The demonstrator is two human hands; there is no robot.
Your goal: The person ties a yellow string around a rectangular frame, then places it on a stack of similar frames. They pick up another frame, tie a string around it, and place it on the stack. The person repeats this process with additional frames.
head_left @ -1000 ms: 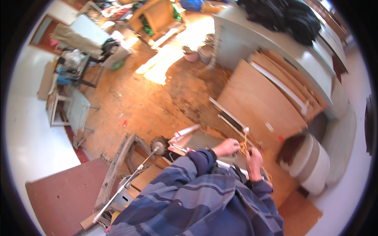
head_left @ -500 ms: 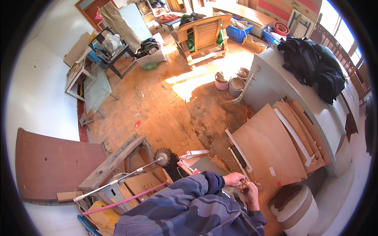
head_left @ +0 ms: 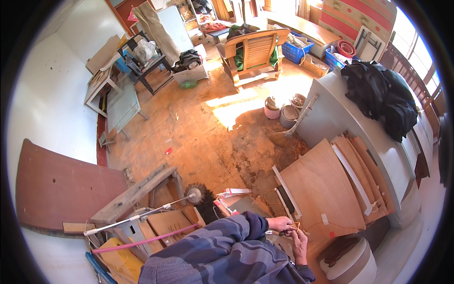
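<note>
My left hand point(head_left: 279, 223) and my right hand point(head_left: 299, 240) meet low in the view, at the ends of blue plaid sleeves. Both pinch a thin yellowish strip point(head_left: 295, 225) held between them; it is too small to tell what it is. The hands hover just in front of the lower edge of a large plywood sheet point(head_left: 321, 189) that leans against a white counter point(head_left: 340, 118). A grey flat piece point(head_left: 246, 204) lies on the floor just left of my left hand.
Several plywood boards point(head_left: 364, 175) are stacked against the counter, with dark clothes point(head_left: 383, 94) on top. A round stool point(head_left: 352, 262) stands at lower right. A metal rod with a round brush point(head_left: 191, 195), wooden beams point(head_left: 135, 194), a dark red board point(head_left: 61, 189), buckets point(head_left: 283, 111) and a wooden chair point(head_left: 255, 52) surround the dusty floor.
The view has swung up and away, so more of the room shows and my hands sit lower in it. They stay together on the thin strip.
</note>
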